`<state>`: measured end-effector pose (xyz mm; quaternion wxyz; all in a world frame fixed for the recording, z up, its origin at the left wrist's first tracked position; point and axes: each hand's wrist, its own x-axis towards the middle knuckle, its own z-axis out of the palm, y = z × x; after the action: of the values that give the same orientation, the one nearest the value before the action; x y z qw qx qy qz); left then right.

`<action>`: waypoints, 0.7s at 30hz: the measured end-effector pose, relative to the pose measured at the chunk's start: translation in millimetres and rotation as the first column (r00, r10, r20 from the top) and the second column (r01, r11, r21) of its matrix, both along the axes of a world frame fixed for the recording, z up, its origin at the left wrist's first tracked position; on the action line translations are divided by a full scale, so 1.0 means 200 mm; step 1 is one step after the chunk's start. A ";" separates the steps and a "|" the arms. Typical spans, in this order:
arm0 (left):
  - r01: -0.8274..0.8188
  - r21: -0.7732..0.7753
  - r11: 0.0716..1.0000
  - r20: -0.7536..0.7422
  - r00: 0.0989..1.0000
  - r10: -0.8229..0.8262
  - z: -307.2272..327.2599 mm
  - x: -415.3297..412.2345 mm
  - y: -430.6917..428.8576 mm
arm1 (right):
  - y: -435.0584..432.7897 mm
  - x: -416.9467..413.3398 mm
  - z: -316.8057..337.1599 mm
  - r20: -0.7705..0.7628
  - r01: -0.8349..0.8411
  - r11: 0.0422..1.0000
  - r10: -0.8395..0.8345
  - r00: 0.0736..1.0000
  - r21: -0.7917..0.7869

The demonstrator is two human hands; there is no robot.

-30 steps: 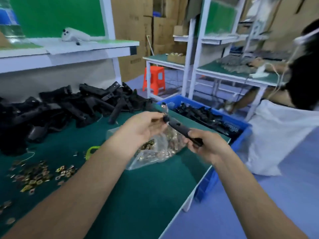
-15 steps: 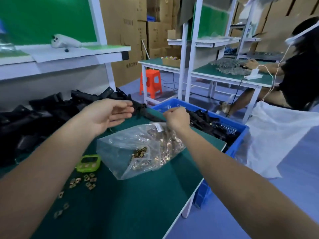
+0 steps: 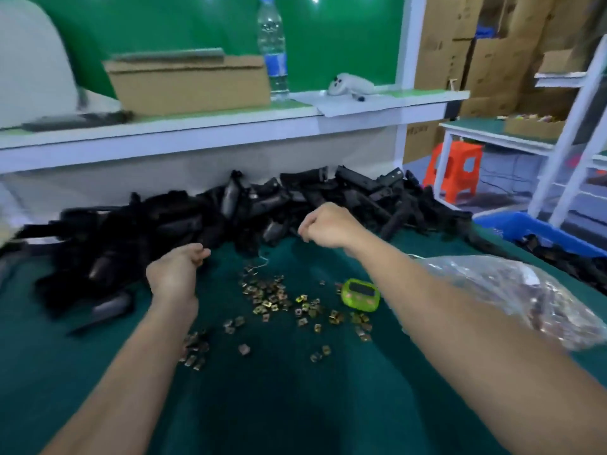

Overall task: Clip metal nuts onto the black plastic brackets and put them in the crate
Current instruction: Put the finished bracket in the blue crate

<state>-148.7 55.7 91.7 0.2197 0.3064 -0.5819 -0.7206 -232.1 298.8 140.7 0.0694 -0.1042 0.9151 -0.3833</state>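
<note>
A long pile of black plastic brackets (image 3: 361,195) lies along the back of the green table (image 3: 295,405). Loose brass-coloured metal nuts (image 3: 279,297) are scattered on the mat in front of it. My left hand (image 3: 175,277) hovers at the pile's front edge with loosely curled fingers and holds nothing I can see. My right hand (image 3: 328,226) is further back, over the pile's edge, fingers curled under, with nothing visible in it. The blue crate (image 3: 512,224) with brackets inside stands off the table's right end.
A clear plastic bag of nuts (image 3: 525,290) lies under my right forearm. A small green timer (image 3: 361,295) sits among the nuts. The white shelf (image 3: 230,126) above the pile carries a cardboard box (image 3: 187,83) and a water bottle (image 3: 272,50). An orange stool (image 3: 456,172) stands beyond.
The view has swung left from the crate to the pile. The bracket held one second ago is out of my hands. Both hands have moved over to the bracket pile.
</note>
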 end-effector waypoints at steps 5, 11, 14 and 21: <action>-0.163 -0.466 0.870 0.076 0.972 0.223 -0.11 0.24 -0.34 | -0.46 -0.09 -0.12 -0.003 -0.208 0.963 0.212 0.977 0.168; 0.208 -0.760 0.616 0.325 0.942 0.082 -0.34 0.31 -0.27 | -0.87 -0.23 -0.34 0.020 -0.153 0.968 0.152 0.988 0.198; 0.401 -0.801 0.445 0.440 0.898 -0.016 -0.45 0.27 -0.19 | -0.98 -0.32 -0.44 -0.048 0.078 0.986 -0.072 0.996 0.148; 0.530 -0.771 0.352 0.536 0.839 -0.088 -0.51 0.24 -0.22 | -1.06 -0.49 -0.52 -0.196 0.156 0.940 -0.099 0.976 0.304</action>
<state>-100.4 12.4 -11.0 0.0787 0.1624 -0.9535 -0.2415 -330.1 87.0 35.7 -0.0217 -0.0656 0.9722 -0.2238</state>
